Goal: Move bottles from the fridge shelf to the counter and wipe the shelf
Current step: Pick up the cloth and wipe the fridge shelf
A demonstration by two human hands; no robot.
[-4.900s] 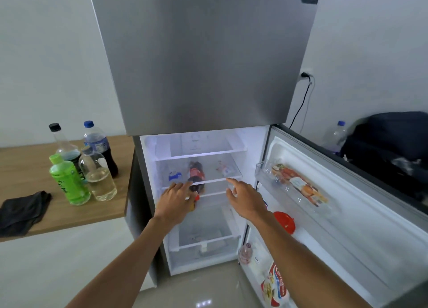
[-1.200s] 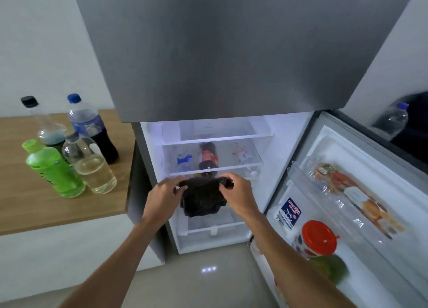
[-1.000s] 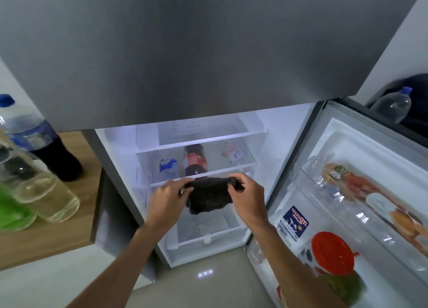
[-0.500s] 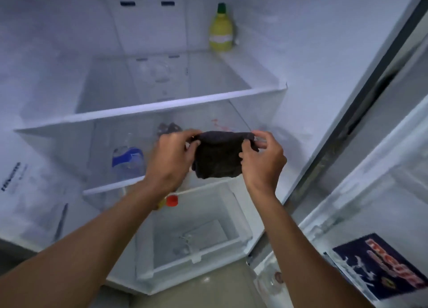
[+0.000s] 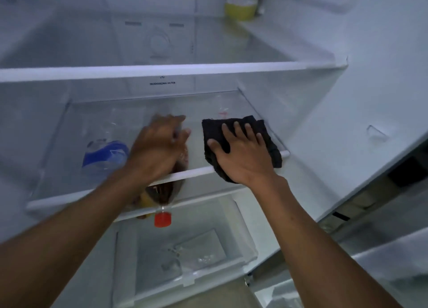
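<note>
Wiping has begun: the right hand [image 5: 240, 155] presses a dark cloth [image 5: 266, 141] flat, fingers spread, on the glass shelf [image 5: 243, 168], while the left hand [image 5: 157, 150] curls over a dark bottle [image 5: 166, 192] lying under that shelf, so bottles remain.

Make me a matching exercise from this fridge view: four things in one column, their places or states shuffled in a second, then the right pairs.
Things:
1. folded black cloth
2. yellow plastic bottle
3. dark cola bottle with a red cap
4. clear bottle with a blue label

Places or states:
A. stands at the back of the upper shelf
B. lies on its side under the left hand, cap past the shelf's front edge
C. pressed flat under the right hand
D. lies untouched at the left of the glass shelf

Pairs: 1-C, 2-A, 3-B, 4-D
</note>
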